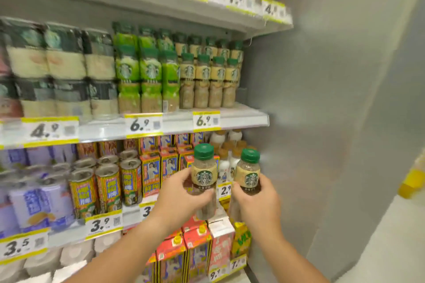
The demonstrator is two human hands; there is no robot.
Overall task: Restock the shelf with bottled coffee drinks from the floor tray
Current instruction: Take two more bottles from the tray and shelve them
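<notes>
Clerk: At chest height before the shelving, item one: left hand [178, 193], fingers wrapped round one bottled coffee drink [204, 174], green cap up, long axis upright. Item two: right hand [259, 200], closed the same way on a second bottle [248, 173], also upright. The two bottles are near each other, not touching

Checker: Destination?

Clerk: Row of matching beige-label bottles [210, 80] on the shelf [243, 117] tagged 6.9, up and slightly left of both hands. A bare strip shows at that row's right end, against the grey side panel [299, 99]. My judgement: the right hand is nearer that strip

Checker: Obstructions?

Clerk: Upper shelf [230, 16] overhangs the row, so each bottle likely has to go in level and upright under its lip. Green-label bottles [147, 76] stand just left of the row. Cans [108, 188] and cartons [197, 248] sit below, clear of the path. Floor tray: not in view
</notes>
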